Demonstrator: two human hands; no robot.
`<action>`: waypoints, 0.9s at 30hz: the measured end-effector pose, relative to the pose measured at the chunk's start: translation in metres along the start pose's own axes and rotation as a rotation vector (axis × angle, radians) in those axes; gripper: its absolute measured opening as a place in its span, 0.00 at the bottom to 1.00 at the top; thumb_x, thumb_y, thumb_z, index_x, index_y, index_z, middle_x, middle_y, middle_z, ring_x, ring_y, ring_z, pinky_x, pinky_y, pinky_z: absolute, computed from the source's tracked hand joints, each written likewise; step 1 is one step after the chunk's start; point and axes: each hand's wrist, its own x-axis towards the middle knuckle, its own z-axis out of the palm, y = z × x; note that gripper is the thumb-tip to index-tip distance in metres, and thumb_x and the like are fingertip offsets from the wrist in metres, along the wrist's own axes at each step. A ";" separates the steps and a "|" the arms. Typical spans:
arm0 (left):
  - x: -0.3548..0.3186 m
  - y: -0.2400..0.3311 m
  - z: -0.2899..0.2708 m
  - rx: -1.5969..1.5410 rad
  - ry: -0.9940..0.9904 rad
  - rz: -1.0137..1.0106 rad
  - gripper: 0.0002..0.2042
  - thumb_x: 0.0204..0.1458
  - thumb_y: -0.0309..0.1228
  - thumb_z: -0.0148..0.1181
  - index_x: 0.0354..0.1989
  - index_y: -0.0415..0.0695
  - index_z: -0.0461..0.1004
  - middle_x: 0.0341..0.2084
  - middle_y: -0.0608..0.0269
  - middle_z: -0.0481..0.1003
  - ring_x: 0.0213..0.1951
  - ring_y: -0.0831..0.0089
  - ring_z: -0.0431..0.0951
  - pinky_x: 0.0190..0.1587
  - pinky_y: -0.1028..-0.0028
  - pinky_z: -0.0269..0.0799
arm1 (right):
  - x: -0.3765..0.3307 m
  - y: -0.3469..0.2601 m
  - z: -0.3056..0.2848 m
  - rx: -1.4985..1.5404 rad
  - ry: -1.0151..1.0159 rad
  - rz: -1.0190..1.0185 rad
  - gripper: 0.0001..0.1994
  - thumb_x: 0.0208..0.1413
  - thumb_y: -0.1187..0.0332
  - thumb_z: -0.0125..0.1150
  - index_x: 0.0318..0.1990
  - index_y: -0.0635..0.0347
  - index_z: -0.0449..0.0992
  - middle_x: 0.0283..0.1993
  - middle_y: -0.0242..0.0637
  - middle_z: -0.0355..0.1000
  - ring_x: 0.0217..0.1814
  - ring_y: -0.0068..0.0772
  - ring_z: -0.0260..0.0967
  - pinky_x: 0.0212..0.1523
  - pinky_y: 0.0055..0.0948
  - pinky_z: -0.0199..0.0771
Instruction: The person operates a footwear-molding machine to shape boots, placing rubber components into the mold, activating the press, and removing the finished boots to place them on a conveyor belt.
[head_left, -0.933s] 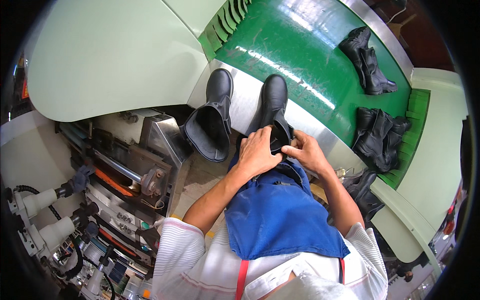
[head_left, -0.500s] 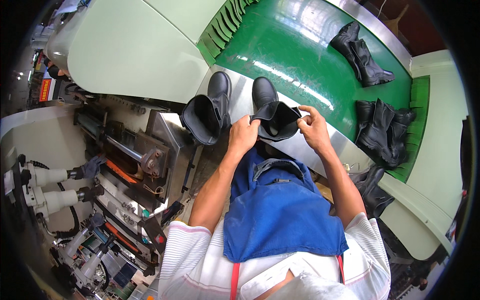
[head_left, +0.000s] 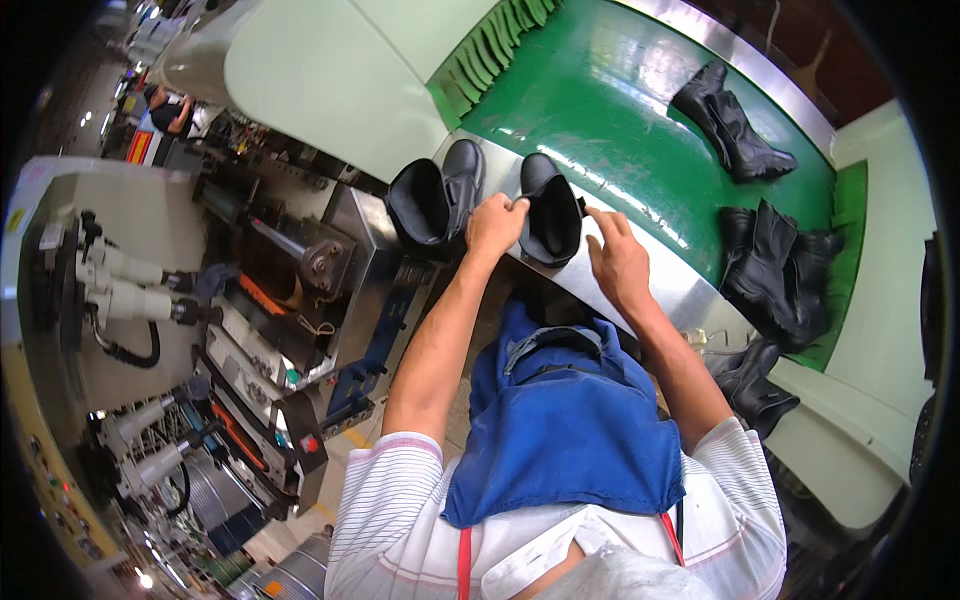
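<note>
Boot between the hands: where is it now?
In the head view, the boot is above and slightly right of centre, at the metal ledge, right of the left hand.

Boot [head_left: 551, 214] leathery, smooth; belt [head_left: 590, 110] glossy; apron [head_left: 565, 435] cloth.

A glossy green conveyor belt [head_left: 600, 130] is reflecting light between pale green housing panels [head_left: 320, 90], a green strip curtain [head_left: 488, 58] is edging its left end, machinery with whitish cylinders [head_left: 135, 300] is crowding the left, and a dark-clad person [head_left: 172, 114] is appearing in the background.

black boot [head_left: 550, 212], rounded toe over steel ledge [head_left: 680, 293], shaft mouth open
</note>
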 end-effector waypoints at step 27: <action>-0.598 -0.505 0.170 -1.585 0.618 -1.675 0.06 0.58 0.27 0.58 0.28 0.45 0.71 0.20 0.59 0.71 0.20 0.65 0.72 0.22 0.66 0.72 | 0.107 -0.286 -0.055 0.490 0.115 -0.419 0.20 0.50 0.79 0.67 0.53 0.71 0.78 0.49 0.46 0.78 0.49 0.33 0.77 0.51 0.29 0.79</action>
